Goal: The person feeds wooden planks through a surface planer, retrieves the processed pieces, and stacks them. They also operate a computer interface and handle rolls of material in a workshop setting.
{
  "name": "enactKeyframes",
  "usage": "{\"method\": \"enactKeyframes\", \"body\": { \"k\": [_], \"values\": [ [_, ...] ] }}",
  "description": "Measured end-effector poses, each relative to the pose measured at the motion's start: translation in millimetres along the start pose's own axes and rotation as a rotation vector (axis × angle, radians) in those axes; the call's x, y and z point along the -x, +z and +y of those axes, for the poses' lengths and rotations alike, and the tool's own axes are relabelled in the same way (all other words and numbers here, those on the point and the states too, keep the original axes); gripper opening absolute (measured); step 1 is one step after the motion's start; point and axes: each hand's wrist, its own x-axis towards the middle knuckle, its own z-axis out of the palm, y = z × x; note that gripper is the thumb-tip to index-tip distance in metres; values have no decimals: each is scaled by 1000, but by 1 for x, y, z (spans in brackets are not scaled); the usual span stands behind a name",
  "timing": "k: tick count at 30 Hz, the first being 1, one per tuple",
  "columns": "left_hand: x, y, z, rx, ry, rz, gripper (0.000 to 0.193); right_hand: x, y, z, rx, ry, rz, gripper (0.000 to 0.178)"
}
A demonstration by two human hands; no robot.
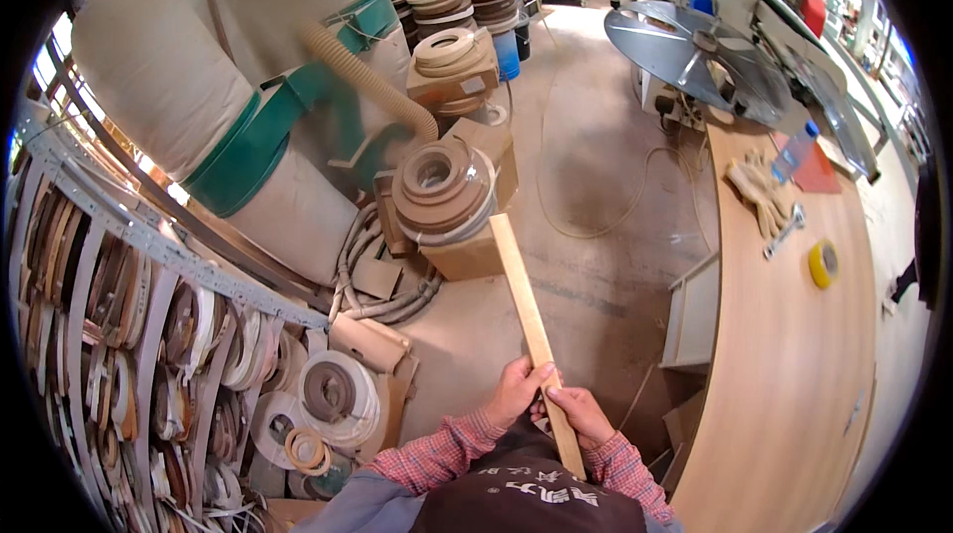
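A long, narrow strip of light wood (pixel 522 287) slants up and away from my body at the lower middle of the head view. My left hand (pixel 519 389) is closed round its left edge, thumb lying on the face of the strip. On the opposite edge, a little nearer to me, my right hand (pixel 581 414) grips it too, with its thumb pressed on top. Both hands sit close together on the near half, and the far end sticks out freely over the floor. Fingers beneath the strip are partly hidden.
To my right stands a wooden worktable (pixel 784 384) bearing yellow tape (pixel 822 264), a wrench (pixel 784 232), gloves (pixel 759 196) and a bottle (pixel 795 152). Rolls of edge banding (pixel 444 186) sit on boxes ahead. A rack (pixel 179 255) of rolls is left, beside a dust collector (pixel 233 161).
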Motion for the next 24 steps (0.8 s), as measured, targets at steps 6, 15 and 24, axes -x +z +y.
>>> {"method": "enactKeyframes", "body": {
  "k": [6,15,24],
  "values": [
    [-142,-13,73,-27,69,-113,28,-95,-18,-127,183,18,115,39],
    [-296,-53,184,-99,221,7,21,-239,-23,-265,438,-97,76,39],
    [-479,-97,267,85,95,271,22,-445,-55,-430,469,155,-230,39]
  ]
}}
